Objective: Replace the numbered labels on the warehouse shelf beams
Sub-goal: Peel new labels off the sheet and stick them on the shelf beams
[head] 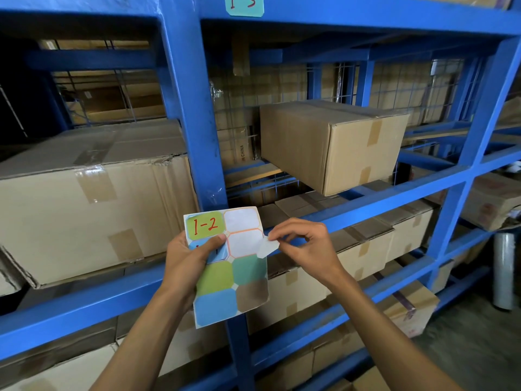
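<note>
Head view shows the left hand (189, 256) in a closed grip on a sheet of stickers (229, 266), thumb pressed over its upper left part, just below a green sticker marked "1-2" (205, 225). Beside it, the right hand (306, 244) pinches a small white sticker (267, 247) between thumb and fingertips at the sheet's right edge. Both are held up in front of a blue shelf post (194, 108). Higher on the top beam (366, 15) sits a pale label (244, 4). Cardboard boxes (332, 145) fill the shelves
</note>
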### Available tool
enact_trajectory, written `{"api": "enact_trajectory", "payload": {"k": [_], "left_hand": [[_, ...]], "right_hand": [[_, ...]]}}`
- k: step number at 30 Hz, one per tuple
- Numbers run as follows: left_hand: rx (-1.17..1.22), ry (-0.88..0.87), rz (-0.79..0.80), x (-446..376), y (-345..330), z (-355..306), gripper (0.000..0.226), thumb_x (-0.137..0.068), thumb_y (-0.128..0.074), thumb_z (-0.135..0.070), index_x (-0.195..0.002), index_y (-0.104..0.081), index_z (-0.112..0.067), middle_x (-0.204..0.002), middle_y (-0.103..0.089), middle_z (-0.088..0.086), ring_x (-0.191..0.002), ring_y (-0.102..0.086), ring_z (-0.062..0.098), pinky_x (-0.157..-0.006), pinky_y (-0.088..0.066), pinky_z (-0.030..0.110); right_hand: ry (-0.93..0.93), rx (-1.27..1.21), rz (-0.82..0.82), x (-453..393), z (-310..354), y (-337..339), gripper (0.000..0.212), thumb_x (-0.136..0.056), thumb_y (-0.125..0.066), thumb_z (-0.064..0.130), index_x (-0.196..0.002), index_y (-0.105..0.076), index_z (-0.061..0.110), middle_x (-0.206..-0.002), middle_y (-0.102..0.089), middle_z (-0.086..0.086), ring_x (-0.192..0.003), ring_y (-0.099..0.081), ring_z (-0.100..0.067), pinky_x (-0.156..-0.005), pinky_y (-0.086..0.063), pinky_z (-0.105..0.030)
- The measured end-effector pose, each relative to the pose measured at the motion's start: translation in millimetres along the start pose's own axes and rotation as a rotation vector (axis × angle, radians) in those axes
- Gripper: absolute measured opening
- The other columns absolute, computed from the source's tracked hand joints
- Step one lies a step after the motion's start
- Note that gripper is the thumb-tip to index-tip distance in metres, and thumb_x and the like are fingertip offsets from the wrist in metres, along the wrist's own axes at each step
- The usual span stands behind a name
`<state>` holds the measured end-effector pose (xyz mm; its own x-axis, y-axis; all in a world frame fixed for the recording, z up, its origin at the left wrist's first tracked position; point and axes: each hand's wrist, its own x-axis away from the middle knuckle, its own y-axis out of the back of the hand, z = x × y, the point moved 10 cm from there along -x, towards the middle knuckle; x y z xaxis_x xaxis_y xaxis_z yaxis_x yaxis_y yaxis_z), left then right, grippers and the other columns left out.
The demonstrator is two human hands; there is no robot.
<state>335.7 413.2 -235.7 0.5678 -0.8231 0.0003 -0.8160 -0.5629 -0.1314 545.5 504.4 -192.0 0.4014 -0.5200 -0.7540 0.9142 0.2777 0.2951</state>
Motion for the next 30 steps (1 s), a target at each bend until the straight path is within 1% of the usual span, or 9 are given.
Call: {"api": "enact_trajectory", "payload": {"k": [3,7,10,14,16,20,24,26,30], "left_hand": [[-0.01,-0.001,0.002,0,0,2,0.031,-0.079,-0.079,-0.014,-0.107,-0.068,-0.01,-0.097,-0.077,0.014,-0.083,-0.074,0.04,-0.074,-0.058,0.062],[-0.017,0.015,0.007,-1,1,6,0.033,-0.079,-0.079,-0.015,-0.109,-0.067,-0.01,-0.098,-0.077,0.015,-0.082,-0.074,0.039,-0.074,-0.059,0.06],[-0.014,0.021,0.003,0,0,6,0.03,-0.079,-0.078,-0.013,-0.107,-0.067,-0.01,-0.095,-0.077,0.015,-0.081,-0.074,0.04,-0.074,-0.059,0.06],[-0.031,0.01,-0.01,0,1,5,0.028,-0.08,-0.078,-0.016,-0.105,-0.066,-0.012,-0.096,-0.077,0.014,-0.08,-0.075,0.037,-0.074,-0.06,0.058],[-0.028,0.01,-0.009,0,1,5,0.029,-0.08,-0.078,-0.017,-0.106,-0.066,-0.013,-0.097,-0.077,0.014,-0.081,-0.075,0.038,-0.075,-0.059,0.061],[-0.015,0.002,-0.022,-2,5,6,0.029,-0.08,-0.079,-0.018,-0.105,-0.066,-0.013,-0.098,-0.077,0.015,-0.083,-0.074,0.04,-0.076,-0.056,0.067],[-0.013,-0.01,-0.03,-3,6,5,0.029,-0.08,-0.079,-0.017,-0.106,-0.066,-0.013,-0.098,-0.077,0.015,-0.083,-0.074,0.04,-0.074,-0.056,0.067],[-0.013,-0.019,-0.038,-3,8,4,0.028,-0.08,-0.079,-0.017,-0.105,-0.067,-0.014,-0.099,-0.077,0.015,-0.083,-0.074,0.039,-0.075,-0.057,0.065],[-0.043,-0.042,-0.042,-2,11,4,0.028,-0.081,-0.078,-0.018,-0.107,-0.067,-0.014,-0.1,-0.076,0.012,-0.084,-0.075,0.035,-0.076,-0.059,0.06]], "right_hand": [[-0.125,-0.114,-0.044,6,-13,2,0.026,-0.079,-0.076,-0.004,-0.087,-0.078,0.021,-0.087,-0.075,0.013,-0.086,-0.07,-0.012,-0.071,-0.056,-0.026],[-0.203,-0.228,-0.088,15,-25,4,0.021,-0.078,-0.076,-0.002,-0.085,-0.078,0.017,-0.086,-0.077,0.002,-0.086,-0.072,-0.021,-0.074,-0.058,-0.043],[-0.187,-0.267,-0.094,19,-24,3,0.019,-0.076,-0.076,0.006,-0.084,-0.08,0.023,-0.087,-0.077,0.002,-0.086,-0.073,-0.02,-0.074,-0.058,-0.041],[-0.162,-0.209,-0.059,22,-22,-1,0.026,-0.078,-0.076,-0.002,-0.086,-0.08,0.022,-0.09,-0.076,0.004,-0.088,-0.071,-0.022,-0.071,-0.057,-0.047],[-0.141,-0.158,-0.053,23,-20,-2,0.023,-0.078,-0.076,-0.002,-0.087,-0.08,0.018,-0.091,-0.075,0.005,-0.089,-0.07,-0.021,-0.068,-0.058,-0.045],[-0.079,-0.082,-0.045,25,-9,-1,0.012,-0.077,-0.075,0.015,-0.087,-0.08,0.014,-0.09,-0.074,0.007,-0.087,-0.068,-0.016,-0.063,-0.057,-0.04],[-0.097,-0.083,-0.048,25,-9,2,0.018,-0.076,-0.078,-0.001,-0.086,-0.079,0.013,-0.088,-0.073,0.0,-0.079,-0.067,-0.021,-0.061,-0.055,-0.045],[-0.101,-0.088,-0.049,25,-8,5,0.02,-0.075,-0.078,-0.003,-0.086,-0.078,0.013,-0.085,-0.073,0.0,-0.077,-0.065,-0.023,-0.062,-0.054,-0.045],[-0.242,-0.167,-0.081,30,-23,11,0.02,-0.082,-0.075,0.001,-0.09,-0.077,0.02,-0.081,-0.071,-0.004,-0.073,-0.065,-0.015,-0.068,-0.055,-0.035]]}}
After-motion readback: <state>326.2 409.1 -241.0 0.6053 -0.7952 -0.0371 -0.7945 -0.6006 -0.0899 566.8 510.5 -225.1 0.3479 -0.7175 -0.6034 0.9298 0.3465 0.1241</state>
